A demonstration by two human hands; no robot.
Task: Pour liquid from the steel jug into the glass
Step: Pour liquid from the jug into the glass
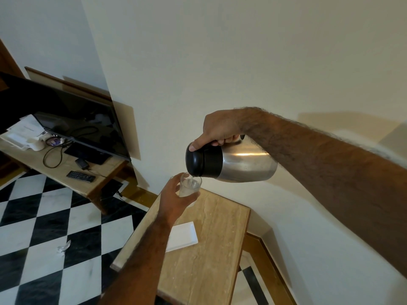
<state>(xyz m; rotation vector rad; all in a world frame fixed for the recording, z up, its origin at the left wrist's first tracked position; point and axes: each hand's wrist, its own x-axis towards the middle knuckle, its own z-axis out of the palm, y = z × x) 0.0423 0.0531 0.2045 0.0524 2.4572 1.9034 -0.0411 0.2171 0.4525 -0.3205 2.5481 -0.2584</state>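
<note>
Over the far edge of the small wooden table (209, 249), the left hand (176, 199) holds the clear glass (190, 187). The right hand (218, 128) grips the tipped shiny steel jug with a black top (231, 161) (tip it slowly, spout over the rim).

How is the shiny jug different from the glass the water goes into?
The steel jug is shiny metal with a black top, so you cannot see inside; the glass is see-through. The jug is much bigger than the glass. The jug is tipped on its side, pouring; the glass is held nearly upright under it. Both are held in the air above the table: jug in the right hand, glass in the left hand.
</note>
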